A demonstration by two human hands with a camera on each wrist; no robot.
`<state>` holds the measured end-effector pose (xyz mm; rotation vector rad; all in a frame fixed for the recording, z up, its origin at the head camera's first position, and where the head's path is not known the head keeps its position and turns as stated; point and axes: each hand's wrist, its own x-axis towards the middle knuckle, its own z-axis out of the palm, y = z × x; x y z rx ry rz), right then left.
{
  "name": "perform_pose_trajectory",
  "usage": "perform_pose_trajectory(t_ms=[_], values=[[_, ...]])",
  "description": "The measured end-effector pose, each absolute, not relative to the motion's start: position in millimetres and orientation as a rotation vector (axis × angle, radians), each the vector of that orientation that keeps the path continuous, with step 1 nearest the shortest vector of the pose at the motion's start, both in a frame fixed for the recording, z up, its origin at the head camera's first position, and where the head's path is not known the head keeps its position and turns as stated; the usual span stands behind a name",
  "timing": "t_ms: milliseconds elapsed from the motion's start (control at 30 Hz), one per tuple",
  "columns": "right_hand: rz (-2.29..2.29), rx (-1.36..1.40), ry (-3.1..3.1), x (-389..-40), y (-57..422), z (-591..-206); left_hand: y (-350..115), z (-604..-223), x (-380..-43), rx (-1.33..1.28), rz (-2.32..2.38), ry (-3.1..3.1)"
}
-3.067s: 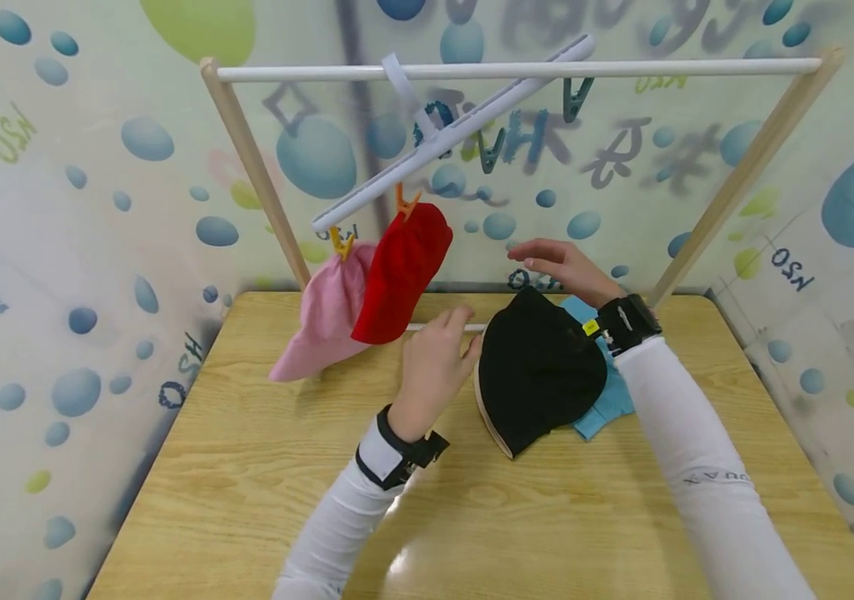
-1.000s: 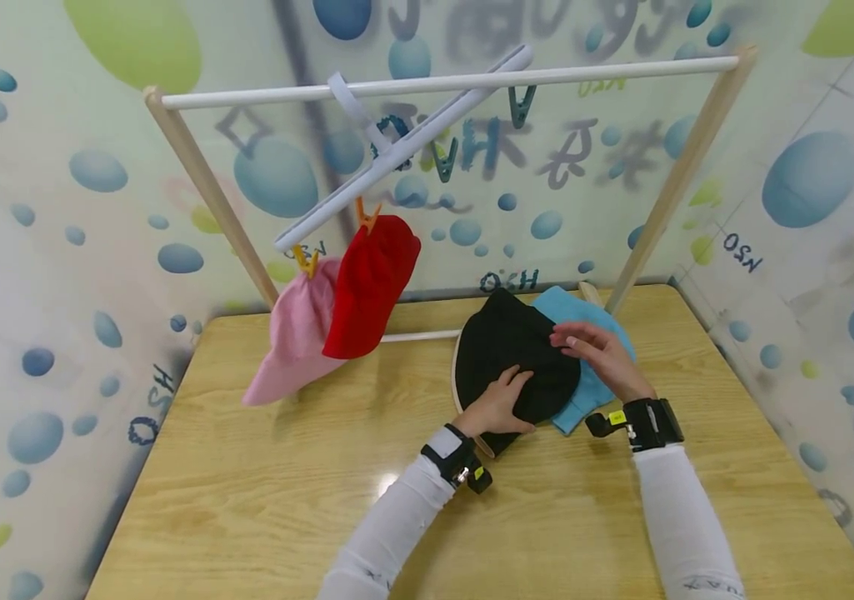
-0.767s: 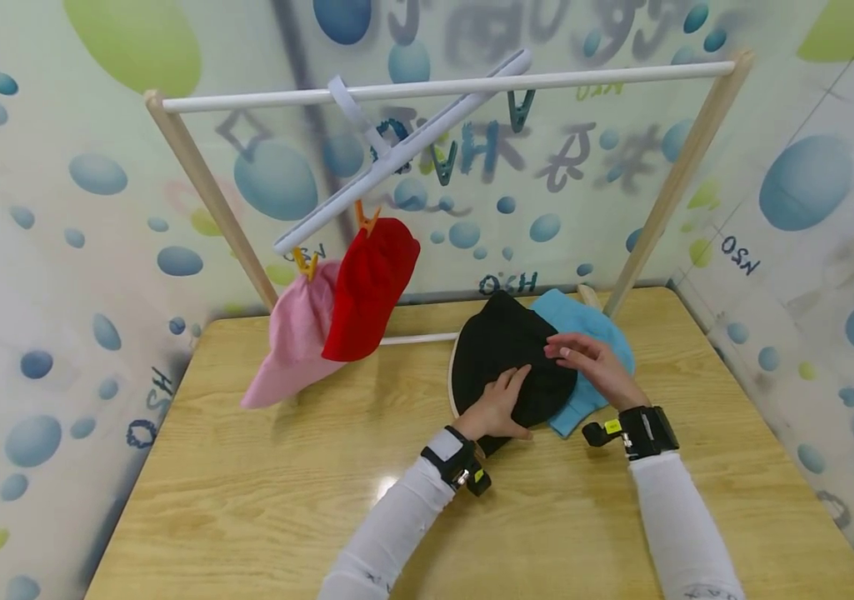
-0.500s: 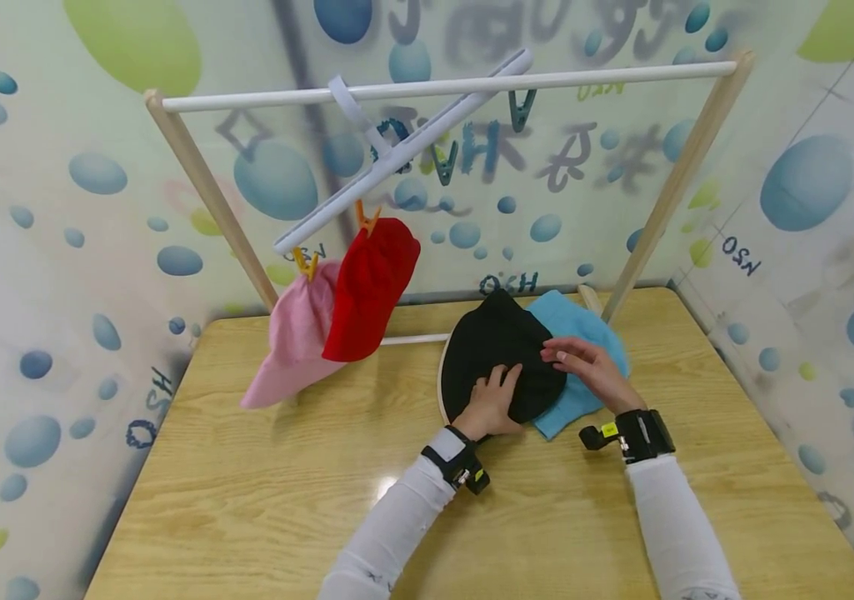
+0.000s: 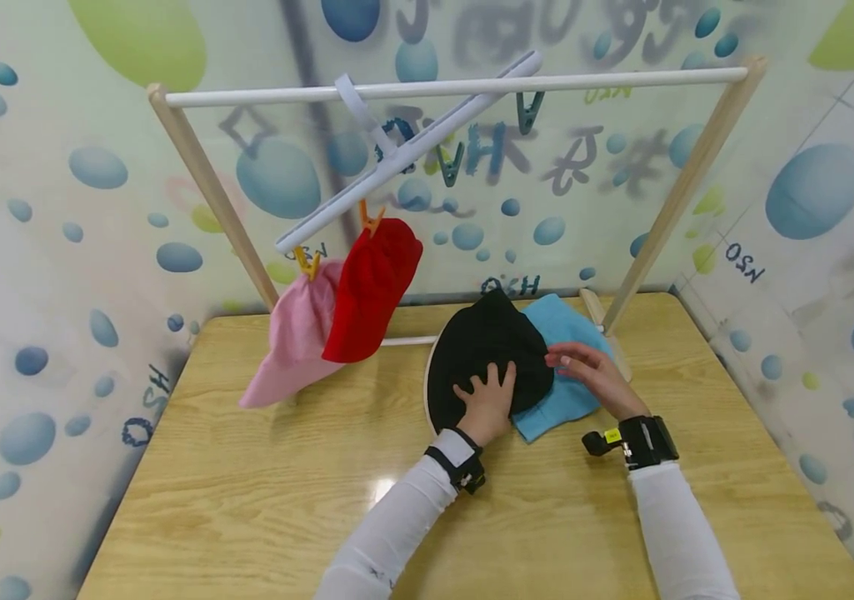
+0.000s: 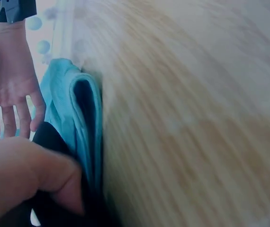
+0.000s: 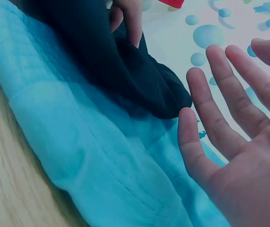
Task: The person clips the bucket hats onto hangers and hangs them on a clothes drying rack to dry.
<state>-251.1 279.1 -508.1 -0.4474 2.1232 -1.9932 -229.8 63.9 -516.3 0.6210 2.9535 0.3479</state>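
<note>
A black bucket hat (image 5: 482,333) with a pale brim edge lies on the table. My left hand (image 5: 488,407) grips it, fingers spread over the crown; in the left wrist view the bent thumb (image 6: 59,175) presses into the dark fabric. Partly under the black hat is a light blue hat (image 5: 565,392), its folded edge showing in the left wrist view. My right hand (image 5: 595,371) hovers over the blue hat with fingers extended, palm facing the black hat. In the right wrist view its fingertips are right at the black fabric, and nothing is held.
A wooden rack with a white rail (image 5: 262,96) stands behind. From it a tilted white hanger (image 5: 412,150) carries a pink hat (image 5: 299,333) and a red hat (image 5: 374,292) on orange and yellow clips. Two green clips (image 5: 451,165) hang bare.
Since 3.1 seconds ago my left hand has come onto the black hat and my right hand has lowered. Over the last second, both hats have slid left with my left hand, whose fingers have spread.
</note>
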Motion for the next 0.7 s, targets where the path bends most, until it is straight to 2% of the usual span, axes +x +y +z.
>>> perform_pose_trajectory(t_ms=[467, 700], values=[[-1.961, -0.470, 2.141, -260, 277, -507, 69, -509, -230, 0.598, 0.181, 3.054], [-1.923, -0.425, 2.167, -264, 273, -502, 62, -503, -235, 0.534, 0.406, 2.993]])
